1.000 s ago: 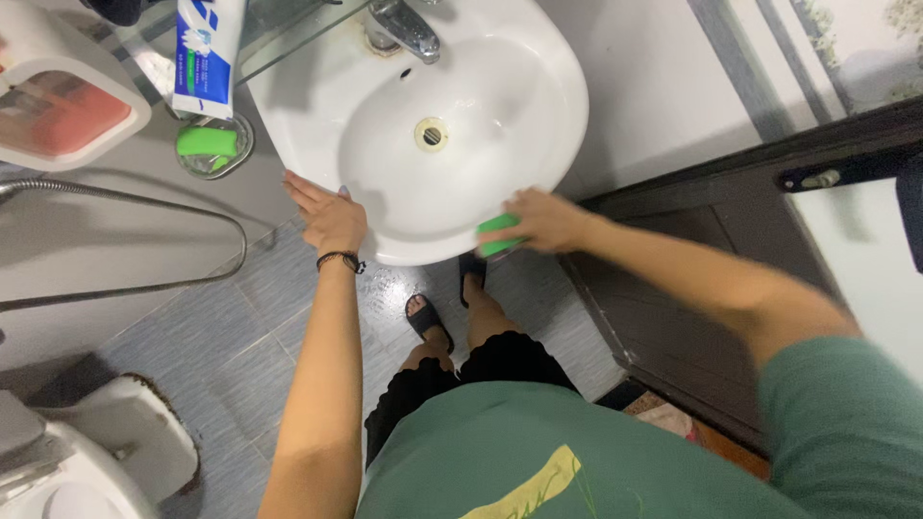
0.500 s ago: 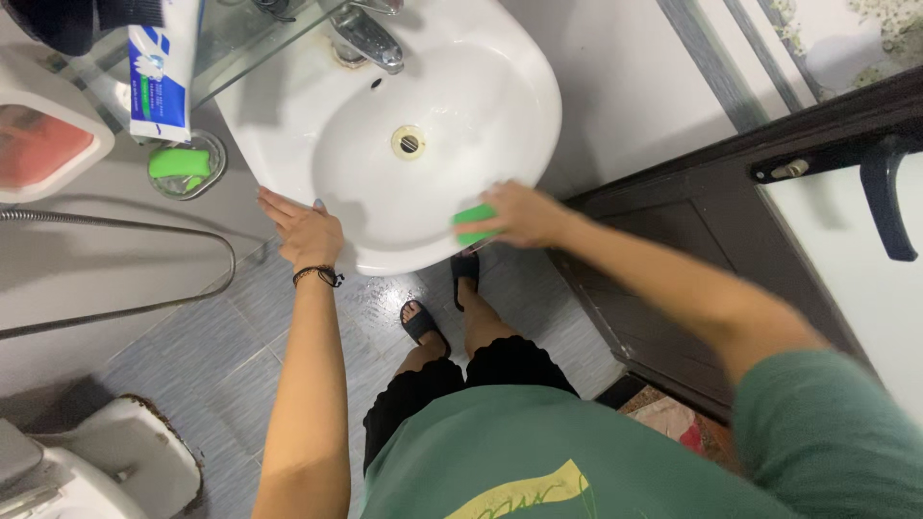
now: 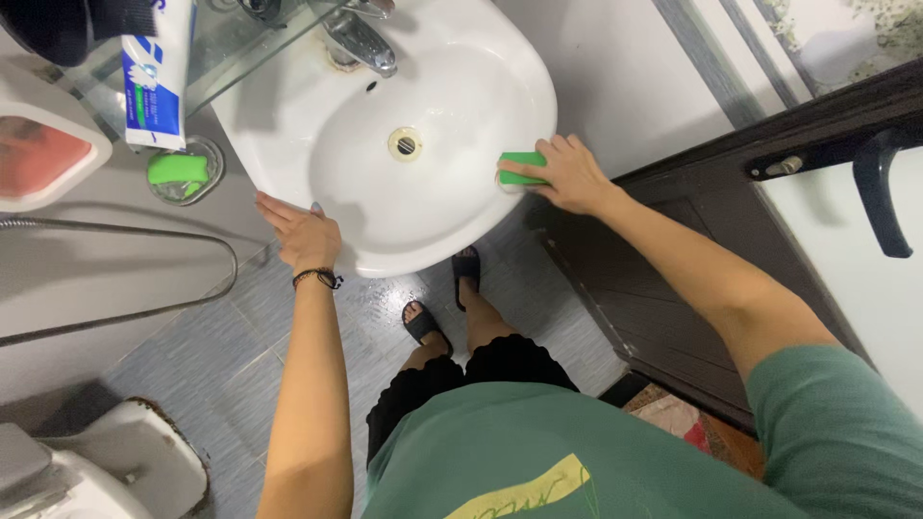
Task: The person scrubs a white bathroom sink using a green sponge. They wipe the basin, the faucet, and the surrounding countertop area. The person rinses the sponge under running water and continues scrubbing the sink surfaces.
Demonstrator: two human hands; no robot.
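A white wash basin (image 3: 452,86) with a metal tap (image 3: 361,43) and a round drain (image 3: 406,144) fills the upper middle. My right hand (image 3: 567,173) presses a green sponge (image 3: 519,168) against the basin's right rim. My left hand (image 3: 303,231), with a dark wristband, rests flat on the basin's left front edge, fingers spread, holding nothing.
A glass shelf (image 3: 240,38) at the upper left carries a toothpaste tube (image 3: 154,77). Below it sits a dish with green soap (image 3: 178,171). A metal rail (image 3: 173,298) runs at the left, a toilet (image 3: 87,461) at the lower left, a dark door (image 3: 769,163) at the right.
My right hand has slid the green sponge from the basin's front rim up along the right rim. My left hand has stayed on the left edge.
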